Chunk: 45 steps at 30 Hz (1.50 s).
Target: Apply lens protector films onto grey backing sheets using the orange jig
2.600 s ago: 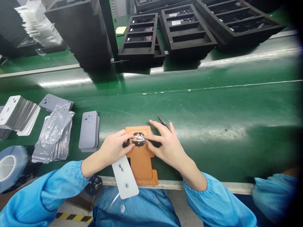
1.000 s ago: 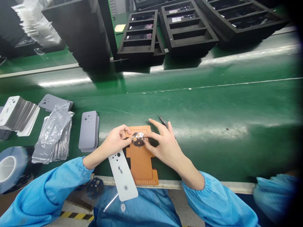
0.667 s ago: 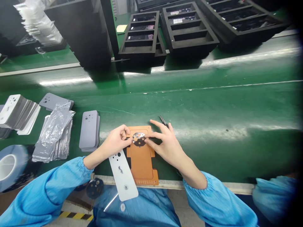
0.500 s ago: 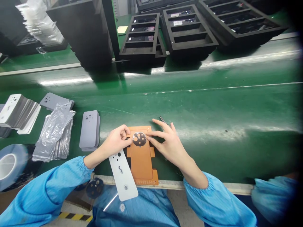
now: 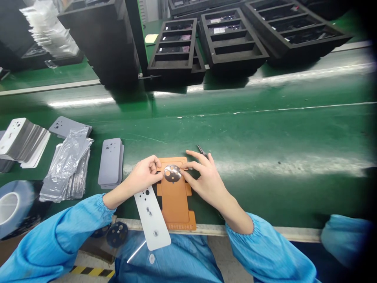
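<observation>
A round, shiny dark film with several holes (image 5: 176,177) is over the upper part of an orange phone-shaped fixture (image 5: 175,200). My left hand (image 5: 145,172) is closed, thumb and forefinger pinched at the film's left edge. At its right edge, my right hand (image 5: 203,177) pinches with thumb and forefinger, the other fingers spread. Below my left hand a white phone back panel (image 5: 152,220) lies slanted, its lower end past the table edge. A dark pointed tool (image 5: 201,149) shows behind my right fingers; whether it is held I cannot tell.
Grey phone panels (image 5: 110,163), bagged panels (image 5: 66,169), white panels (image 5: 25,141) and a tape roll (image 5: 11,208) are on the left. Black compartment trays (image 5: 235,59) stand at the back beside a tall black stack (image 5: 108,47). Another person's blue sleeve (image 5: 344,239) is at right.
The film has tilted and now reflects light. My right hand has shifted slightly left, while my left hand keeps its pinch.
</observation>
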### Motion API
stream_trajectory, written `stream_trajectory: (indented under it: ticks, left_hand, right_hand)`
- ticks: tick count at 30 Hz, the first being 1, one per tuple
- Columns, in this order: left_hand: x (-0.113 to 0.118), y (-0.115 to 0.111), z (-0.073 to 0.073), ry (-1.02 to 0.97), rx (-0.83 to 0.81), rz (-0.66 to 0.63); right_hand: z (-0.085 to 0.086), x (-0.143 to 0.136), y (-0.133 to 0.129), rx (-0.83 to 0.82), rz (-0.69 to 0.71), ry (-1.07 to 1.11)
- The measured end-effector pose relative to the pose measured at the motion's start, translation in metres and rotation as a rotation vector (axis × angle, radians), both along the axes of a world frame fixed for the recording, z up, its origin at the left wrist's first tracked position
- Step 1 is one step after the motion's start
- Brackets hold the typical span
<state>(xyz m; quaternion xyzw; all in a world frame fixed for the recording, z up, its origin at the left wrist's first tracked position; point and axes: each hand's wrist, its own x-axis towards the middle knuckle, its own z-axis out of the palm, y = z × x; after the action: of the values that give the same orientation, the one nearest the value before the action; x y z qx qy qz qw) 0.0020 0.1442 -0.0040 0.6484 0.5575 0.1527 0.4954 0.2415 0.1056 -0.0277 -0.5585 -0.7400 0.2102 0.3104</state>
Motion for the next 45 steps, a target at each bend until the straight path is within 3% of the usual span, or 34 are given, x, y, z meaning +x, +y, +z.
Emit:
stream_trajectory:
  ticks: [11,23,30,33,36,39,41,43,45]
  left_hand:
    - [0.001,0.0,0.0,-0.01,0.02,0.0]
    - [-0.001,0.001,0.0,-0.022,-0.011,-0.005]
    - [-0.004,0.003,0.005,0.015,-0.026,-0.01]
    - [-0.005,0.004,0.022,0.077,0.031,-0.036]
    - [-0.014,-0.008,0.06,0.189,0.167,-0.086]
    - [-0.032,-0.04,0.107,0.313,0.402,-0.156]
    - [-0.047,-0.07,0.132,0.35,0.464,-0.155]
    - [-0.062,-0.102,0.142,0.358,0.471,-0.119]
    - [-0.076,-0.131,0.137,0.351,0.486,-0.039]
  right_hand:
    - [0.0,-0.006,0.0,-0.006,-0.033,0.039]
    - [0.003,0.001,0.001,-0.123,-0.002,0.07]
    - [0.002,0.001,0.0,-0.064,0.005,0.074]
    - [0.002,0.0,-0.001,0.012,-0.019,0.096]
    - [0.004,-0.003,-0.003,0.06,0.015,0.107]
    - [0.007,-0.01,-0.007,0.077,0.108,0.064]
    - [0.01,-0.016,-0.009,0.079,0.178,0.022]
    - [0.015,-0.024,-0.011,0.086,0.268,-0.017]
    - [0.021,-0.036,-0.01,0.094,0.37,-0.062]
